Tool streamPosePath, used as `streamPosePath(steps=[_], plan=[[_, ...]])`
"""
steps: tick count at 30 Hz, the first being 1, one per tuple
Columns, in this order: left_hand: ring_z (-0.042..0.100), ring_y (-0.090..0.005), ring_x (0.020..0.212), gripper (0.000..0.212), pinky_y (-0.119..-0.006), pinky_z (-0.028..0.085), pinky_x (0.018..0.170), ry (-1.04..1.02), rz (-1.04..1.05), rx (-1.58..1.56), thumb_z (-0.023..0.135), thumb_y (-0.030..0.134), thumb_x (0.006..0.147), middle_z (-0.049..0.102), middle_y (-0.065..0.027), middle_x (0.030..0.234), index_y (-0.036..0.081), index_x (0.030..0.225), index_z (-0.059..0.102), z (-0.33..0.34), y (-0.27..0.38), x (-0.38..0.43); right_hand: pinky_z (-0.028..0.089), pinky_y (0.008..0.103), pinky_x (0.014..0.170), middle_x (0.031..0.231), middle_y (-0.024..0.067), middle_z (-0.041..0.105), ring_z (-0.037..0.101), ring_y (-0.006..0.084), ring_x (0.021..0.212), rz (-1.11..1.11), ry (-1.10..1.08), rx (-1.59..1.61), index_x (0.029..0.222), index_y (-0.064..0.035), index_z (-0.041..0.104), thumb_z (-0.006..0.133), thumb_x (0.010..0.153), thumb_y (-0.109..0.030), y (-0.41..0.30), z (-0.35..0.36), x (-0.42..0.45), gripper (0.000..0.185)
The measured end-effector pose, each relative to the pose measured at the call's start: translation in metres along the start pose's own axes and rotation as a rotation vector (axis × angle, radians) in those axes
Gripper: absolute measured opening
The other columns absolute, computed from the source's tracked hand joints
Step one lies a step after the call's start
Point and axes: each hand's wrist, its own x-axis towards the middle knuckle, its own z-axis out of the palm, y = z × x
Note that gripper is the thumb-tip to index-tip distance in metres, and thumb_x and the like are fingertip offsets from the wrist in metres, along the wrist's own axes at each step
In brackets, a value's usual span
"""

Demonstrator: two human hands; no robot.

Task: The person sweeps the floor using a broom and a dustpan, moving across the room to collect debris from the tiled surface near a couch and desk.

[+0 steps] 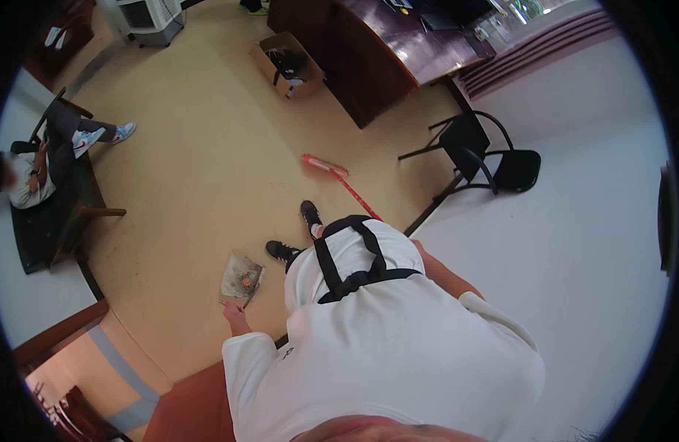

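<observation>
My left hand (236, 315) is closed around the handle of a dustpan. The dirty, pale pan (234, 279) of the dustpan is just above the floor or on it; I cannot tell which. A small orange-red thing (247, 282) shows on the pan. My right forearm (447, 271) reaches forward along my side, and the hand at its end is hidden behind my white shirt (394, 331). From that side a red broom handle (356, 194) slants out to a red broom head (324, 165) on the floor, beyond my black shoes (310, 211).
A person (32, 171) sits on a dark bench (35, 232) at the left. Ahead are an open cardboard box (289, 66) with dark things inside and a brown desk (367, 61). A black chair (472, 149) stands by the right wall, an air cooler (148, 19) far left.
</observation>
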Motion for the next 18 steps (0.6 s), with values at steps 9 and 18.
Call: streamPosePath(steps=[9, 18], plan=[[0.048, -0.0168, 0.051, 0.012, -0.028, 0.042, 0.042, -0.066, 0.085, -0.175, 0.047, 0.017, 0.077, 0.046, -0.0067, 0.066, 0.006, 0.081, 0.043, -0.005, 0.01, 0.027, 0.045, 0.0291, 0.073, 0.093, 0.0111, 0.058, 0.055, 0.0182, 0.08, -0.052, 0.077, 0.009, 0.101, 0.0058, 0.054, 0.049, 0.079, -0.007, -0.018, 0.018, -0.085, 0.026], [0.056, -0.024, 0.062, 0.024, -0.03, 0.042, 0.043, 0.296, 0.191, 0.135, 0.053, 0.018, 0.072, 0.056, -0.014, 0.082, 0.001, 0.088, 0.051, 0.033, -0.026, -0.019, 0.031, 0.0206, 0.038, 0.056, -0.003, 0.043, 0.039, 0.0068, 0.044, -0.057, 0.307, 0.019, 0.112, -0.0134, 0.049, 0.048, 0.078, -0.008, -0.029, -0.012, -0.04, 0.034]])
